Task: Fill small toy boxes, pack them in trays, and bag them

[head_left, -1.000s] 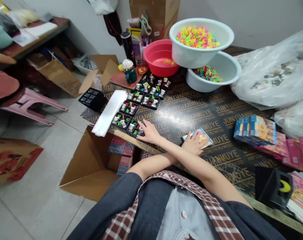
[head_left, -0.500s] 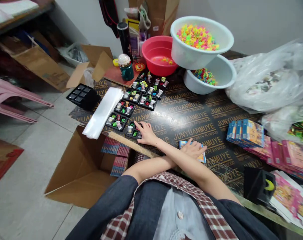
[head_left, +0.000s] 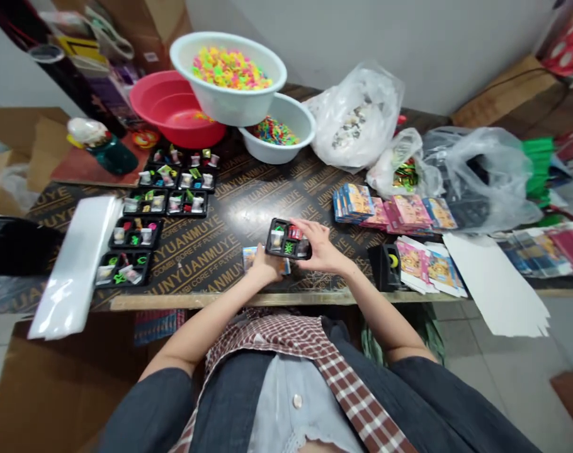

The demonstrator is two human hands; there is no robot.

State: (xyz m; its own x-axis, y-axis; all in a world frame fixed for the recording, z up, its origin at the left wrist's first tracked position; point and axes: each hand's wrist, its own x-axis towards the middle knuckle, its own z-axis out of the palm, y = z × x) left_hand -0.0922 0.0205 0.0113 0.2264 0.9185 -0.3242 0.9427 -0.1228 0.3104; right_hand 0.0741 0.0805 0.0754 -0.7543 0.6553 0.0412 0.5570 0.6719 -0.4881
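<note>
Filled black tray (head_left: 287,240) in the right hand (head_left: 317,244), raised at the near middle of the dark printed table (head_left: 225,248).
The right hand closes around the tray's right side; the tray, slightly tilted, carries a pale packet, a red piece and green pieces. Just left and below, the left hand (head_left: 266,267) lies over a blue box (head_left: 250,255) (its fingers are largely hidden, so whether it grips cannot be told). To the left stand other filled trays (head_left: 165,204) in rows, with a pale plastic stack (head_left: 76,270) beside them. Farther back are a red basin (head_left: 173,129) and two pale basins (head_left: 234,108); to the right, blue packs (head_left: 355,202), pink packs (head_left: 410,210) and, beyond them, a clear bag (head_left: 362,119).
</note>
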